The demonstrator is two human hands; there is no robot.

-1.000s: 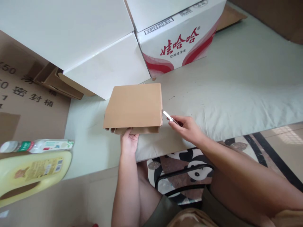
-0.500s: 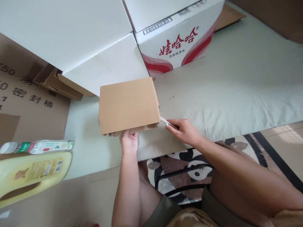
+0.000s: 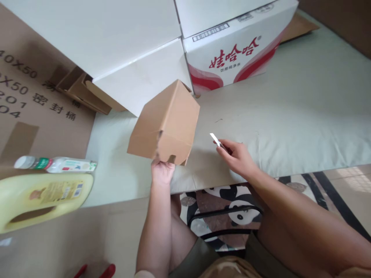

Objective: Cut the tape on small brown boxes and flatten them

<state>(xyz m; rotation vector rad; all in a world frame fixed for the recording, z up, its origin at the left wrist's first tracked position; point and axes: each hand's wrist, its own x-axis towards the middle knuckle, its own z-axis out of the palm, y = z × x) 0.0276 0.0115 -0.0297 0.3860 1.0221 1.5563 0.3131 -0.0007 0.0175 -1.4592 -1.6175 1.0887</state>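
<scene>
A small brown cardboard box (image 3: 178, 116) is held up over the cloth-covered surface, tilted so one long edge faces me. My left hand (image 3: 162, 172) grips it from below at its near end, where the cut edge looks ragged and notched; some of the fingers are hidden behind the cardboard. To the right, apart from the box, my right hand (image 3: 237, 156) is closed around a utility knife (image 3: 219, 142). Its bright blade sticks out toward the upper left.
White cartons, one with red lettering (image 3: 234, 58), stand behind the box. At left are a large brown carton (image 3: 26, 92), a clear bottle (image 3: 66, 165) and a yellow jug (image 3: 58, 189). Pale green cloth (image 3: 290, 116) covers the surface. Red handles (image 3: 108, 271) show at the bottom.
The box has been turned and tilted, so two sides now face up instead of one broad face. The knife has moved away from the box's right edge. The view has shifted slightly left.
</scene>
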